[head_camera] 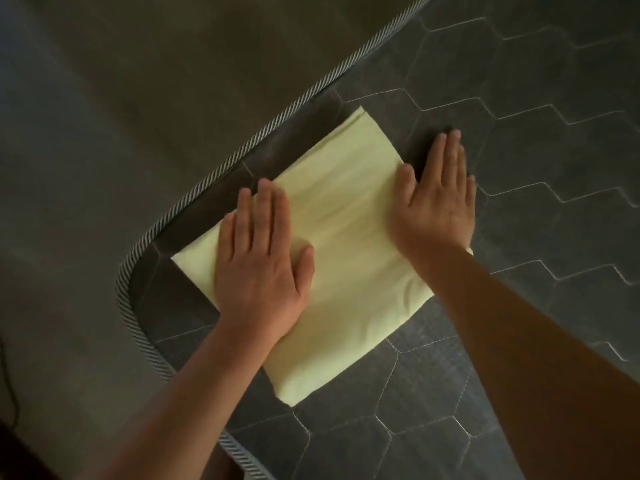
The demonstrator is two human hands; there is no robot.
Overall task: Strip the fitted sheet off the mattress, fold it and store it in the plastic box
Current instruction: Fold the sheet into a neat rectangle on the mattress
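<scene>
Left hand [259, 261] lies flat on the folded yellow fitted sheet [349, 244], grip spread, fingers straight, clutching nothing. Right hand [440, 199], same flat grip, presses its edge, fingertips on the mattress [536, 140]. Sheet's just inside the mattress corner.

Fitted sheet [349, 244], under the flat fingers of the left hand [259, 265]: pale yellow plain cloth, matt, smooth, faintly creased toward the thumb of the right hand [438, 202]. Mattress [519, 140], beyond the right fingertips: dark grey quilted fabric, matt, fine-grained, stitched in pale hexagon lines. Piping [204, 183], past the left fingertips: striped twisted cord. Floor [121, 98] beyond: matt, smooth.
</scene>
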